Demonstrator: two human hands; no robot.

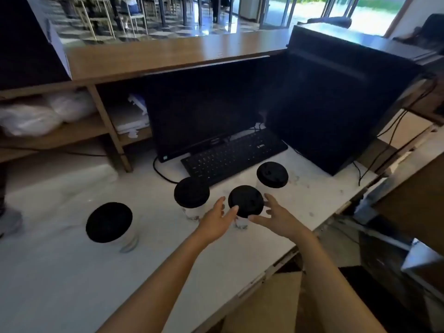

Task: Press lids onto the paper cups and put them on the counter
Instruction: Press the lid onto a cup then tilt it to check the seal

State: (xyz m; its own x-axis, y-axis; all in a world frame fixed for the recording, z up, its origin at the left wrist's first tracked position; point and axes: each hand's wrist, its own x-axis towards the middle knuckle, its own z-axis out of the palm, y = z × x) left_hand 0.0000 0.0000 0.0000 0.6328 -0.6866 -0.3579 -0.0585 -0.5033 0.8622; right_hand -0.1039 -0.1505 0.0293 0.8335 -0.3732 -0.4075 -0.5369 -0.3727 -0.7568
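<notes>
Several white paper cups with black lids stand on the white worktop [60, 272]. The nearest lidded cup [245, 200] sits between my hands. My left hand [217, 219] is open at its left side, the thumb tip close to the lid rim. My right hand [276, 216] is open at its right side, fingers spread. Neither hand grips it. Another lidded cup [191, 195] stands just left, one [272, 174] at the back right, and one [109, 223] far left. The wooden counter [168, 56] runs above and behind.
A black keyboard [234, 156] and monitor [204, 104] stand right behind the cups. A black computer case [336, 104] is at the right with cables. Wooden shelves at the left hold white bags [36, 118]. The worktop's edge runs diagonally at the right.
</notes>
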